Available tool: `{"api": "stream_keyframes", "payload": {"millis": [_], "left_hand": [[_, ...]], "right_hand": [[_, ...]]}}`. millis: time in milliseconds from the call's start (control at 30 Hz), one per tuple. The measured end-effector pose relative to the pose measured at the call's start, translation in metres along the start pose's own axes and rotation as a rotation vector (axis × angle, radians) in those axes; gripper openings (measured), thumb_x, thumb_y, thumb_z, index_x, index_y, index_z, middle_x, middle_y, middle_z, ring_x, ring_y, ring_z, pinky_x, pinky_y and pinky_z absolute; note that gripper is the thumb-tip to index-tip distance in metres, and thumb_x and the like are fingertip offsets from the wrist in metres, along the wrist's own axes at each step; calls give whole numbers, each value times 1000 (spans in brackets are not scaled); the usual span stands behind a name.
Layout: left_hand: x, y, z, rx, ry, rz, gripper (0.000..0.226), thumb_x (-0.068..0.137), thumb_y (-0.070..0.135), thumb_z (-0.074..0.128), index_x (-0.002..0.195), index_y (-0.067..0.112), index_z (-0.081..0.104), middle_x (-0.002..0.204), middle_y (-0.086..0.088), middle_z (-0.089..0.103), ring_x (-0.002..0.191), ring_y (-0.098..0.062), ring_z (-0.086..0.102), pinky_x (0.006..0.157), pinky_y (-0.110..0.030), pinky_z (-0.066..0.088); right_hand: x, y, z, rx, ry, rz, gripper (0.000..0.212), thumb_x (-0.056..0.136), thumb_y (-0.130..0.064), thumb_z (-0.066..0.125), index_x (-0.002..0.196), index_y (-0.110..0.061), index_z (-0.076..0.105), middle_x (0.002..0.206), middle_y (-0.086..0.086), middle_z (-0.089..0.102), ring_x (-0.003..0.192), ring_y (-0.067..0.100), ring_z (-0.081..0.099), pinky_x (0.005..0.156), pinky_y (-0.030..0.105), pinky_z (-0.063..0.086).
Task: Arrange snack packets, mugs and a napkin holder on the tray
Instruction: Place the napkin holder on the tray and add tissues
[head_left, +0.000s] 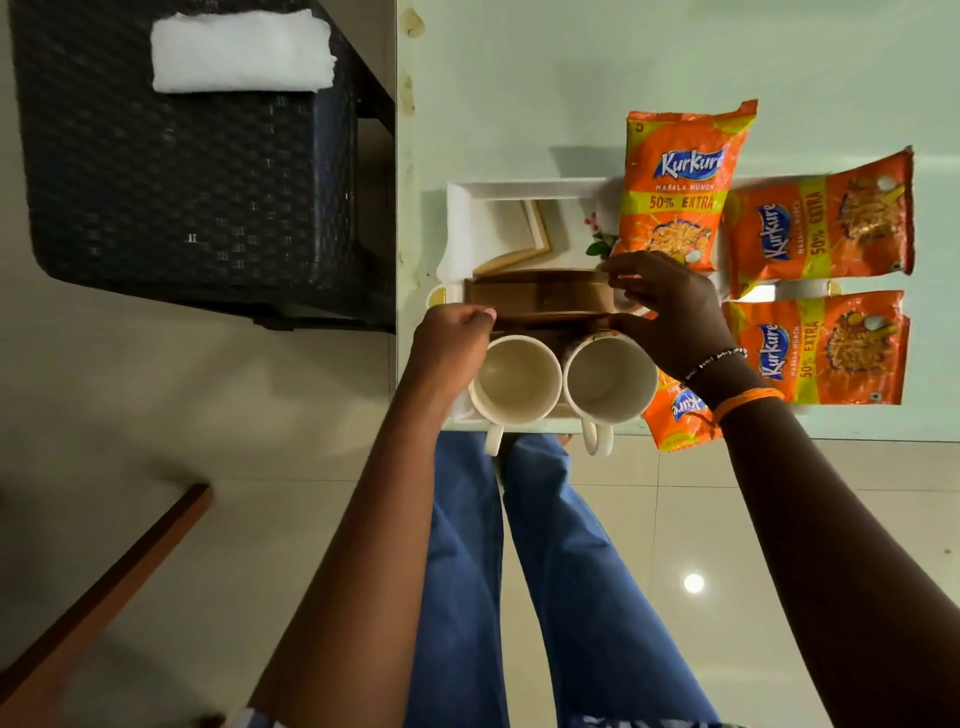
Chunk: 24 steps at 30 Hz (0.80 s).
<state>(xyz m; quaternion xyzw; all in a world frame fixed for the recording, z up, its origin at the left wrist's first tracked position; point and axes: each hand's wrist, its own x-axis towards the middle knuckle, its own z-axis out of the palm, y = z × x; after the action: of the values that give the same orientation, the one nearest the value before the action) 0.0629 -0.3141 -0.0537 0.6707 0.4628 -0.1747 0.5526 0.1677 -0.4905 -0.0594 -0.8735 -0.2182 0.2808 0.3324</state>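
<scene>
Gripping the wooden napkin holder (540, 299) behind two mugs (519, 379) on the tray (462, 218), both hands, left (452, 338) and right (670, 312), seem near finishing, snack packets (675, 187) already beside it.

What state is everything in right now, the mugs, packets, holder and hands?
Left mug: upright, empty, on tray.
Right mug: upright, empty.
Napkin holder: on tray, gripped at both ends.
Kurkure packets: sealed, lying flat.
Left hand: gripping.
Right hand: gripping.
</scene>
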Motion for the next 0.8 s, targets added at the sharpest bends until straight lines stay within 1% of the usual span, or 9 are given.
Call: {"api": "stream_keyframes", "payload": {"millis": [67, 167, 233, 300, 433, 533, 600, 700, 800], "left_hand": [[2, 0, 4, 25, -1, 19, 20, 92, 19, 48, 88, 13, 67, 90, -15, 65, 88, -28, 59, 80, -33, 44], [3, -3, 8, 58, -27, 33, 25, 93, 19, 47, 97, 7, 68, 92, -12, 63, 84, -20, 55, 76, -26, 39], [4, -5, 8, 69, -29, 42, 28, 93, 18, 46, 109, 8, 66, 107, -12, 66, 93, -20, 57, 80, -23, 38], [6, -7, 3, 90, -36, 61, 29, 93, 18, 45, 116, 12, 63, 119, -7, 64, 106, -18, 57, 84, -21, 37], [11, -10, -15, 41, -8, 105, 27, 91, 14, 47, 112, 15, 64, 119, -5, 64, 106, -14, 57, 87, -22, 39], [22, -8, -38, -45, 37, 113, 27, 91, 13, 47, 111, 16, 64, 114, -1, 65, 105, -12, 58, 88, -21, 41], [33, -4, -57, -91, 66, 126, 26, 91, 14, 48, 112, 17, 64, 112, 2, 64, 103, -9, 58, 87, -21, 42], [51, 3, -87, -136, 128, 166, 26, 92, 16, 49, 111, 20, 64, 105, 8, 64, 94, 2, 58, 81, -11, 44], [70, 10, -119, -166, 188, 196, 25, 91, 15, 48, 109, 21, 65, 103, 11, 63, 91, 6, 56, 79, -10, 43]], "right_hand": [[2, 0, -1, -21, -6, 7, 48, 66, -1, 77, 111, -4, 61, 114, 18, 63, 100, 29, 64, 87, 44, 56], [6, 0, -3, -72, -24, 10, 48, 64, -1, 78, 109, -3, 62, 113, 17, 63, 99, 30, 63, 85, 45, 56], [10, -2, -4, -84, -59, 31, 49, 63, -1, 79, 109, -2, 62, 112, 18, 63, 96, 30, 64, 83, 43, 56], [14, -4, -8, -110, -106, 59, 51, 62, -6, 82, 109, -4, 61, 111, 17, 63, 90, 26, 64, 77, 36, 55], [26, -21, -14, -194, -136, 48, 48, 64, -24, 81, 107, -11, 64, 114, 11, 65, 79, 18, 55, 73, 29, 45], [41, -48, -4, -127, -74, 23, 40, 71, -25, 76, 105, -10, 63, 109, 10, 65, 77, 22, 59, 69, 29, 47], [56, -71, 11, -64, -57, 7, 34, 74, -24, 74, 103, -9, 63, 104, 10, 66, 76, 26, 61, 67, 22, 45], [83, -110, 39, 46, -69, 14, 27, 78, -29, 70, 99, -13, 64, 92, 0, 66, 71, 14, 58, 60, 5, 39], [114, -147, 69, 187, -74, 12, 17, 82, -20, 66, 97, -11, 66, 88, -3, 64, 67, 2, 55, 64, 4, 40]]}}
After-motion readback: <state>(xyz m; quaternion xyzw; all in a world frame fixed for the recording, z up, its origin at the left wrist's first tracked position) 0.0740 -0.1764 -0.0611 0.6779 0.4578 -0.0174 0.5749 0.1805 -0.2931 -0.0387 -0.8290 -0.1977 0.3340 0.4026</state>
